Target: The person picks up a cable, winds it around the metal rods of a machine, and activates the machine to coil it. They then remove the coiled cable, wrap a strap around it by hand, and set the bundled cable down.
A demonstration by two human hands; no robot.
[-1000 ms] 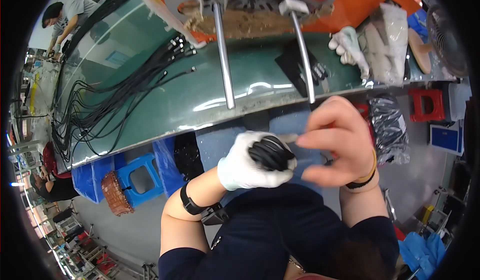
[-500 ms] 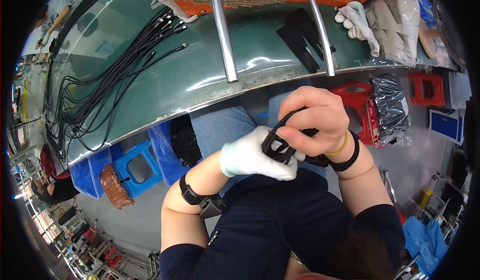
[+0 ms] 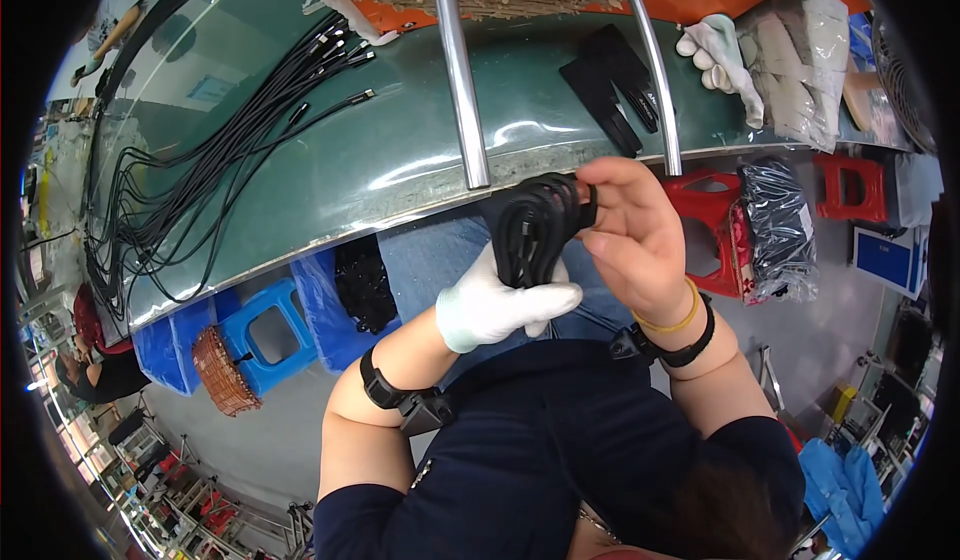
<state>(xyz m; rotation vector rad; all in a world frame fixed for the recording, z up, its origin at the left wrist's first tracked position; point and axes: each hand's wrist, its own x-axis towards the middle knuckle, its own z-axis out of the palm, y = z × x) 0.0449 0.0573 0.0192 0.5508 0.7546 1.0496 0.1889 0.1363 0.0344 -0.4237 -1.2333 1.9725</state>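
A coiled black cable [image 3: 522,235] is held up over my lap, just in front of the table edge. My left hand [image 3: 500,305], in a white glove, grips the lower part of the coil with the thumb across its front. My bare right hand [image 3: 640,225] is at the coil's right side, with its curled fingers on a short black strap [image 3: 588,208]. Part of that strap is hidden by the fingers and the coil. On the table, past the coil, lie flat black strips [image 3: 600,95].
Many loose black cables [image 3: 230,130] spread over the green table [image 3: 420,110] at left. Two metal tubes [image 3: 460,80] [image 3: 655,80] stick out over its edge. A white glove [image 3: 720,55] lies at right. Stools, blue [image 3: 268,335] and red [image 3: 700,200], and wrapped cables [image 3: 775,225] are below.
The coil has risen toward the table edge and turned so its loops show. My right hand has shifted from over the coil to its right side, its fingers less tightly curled.
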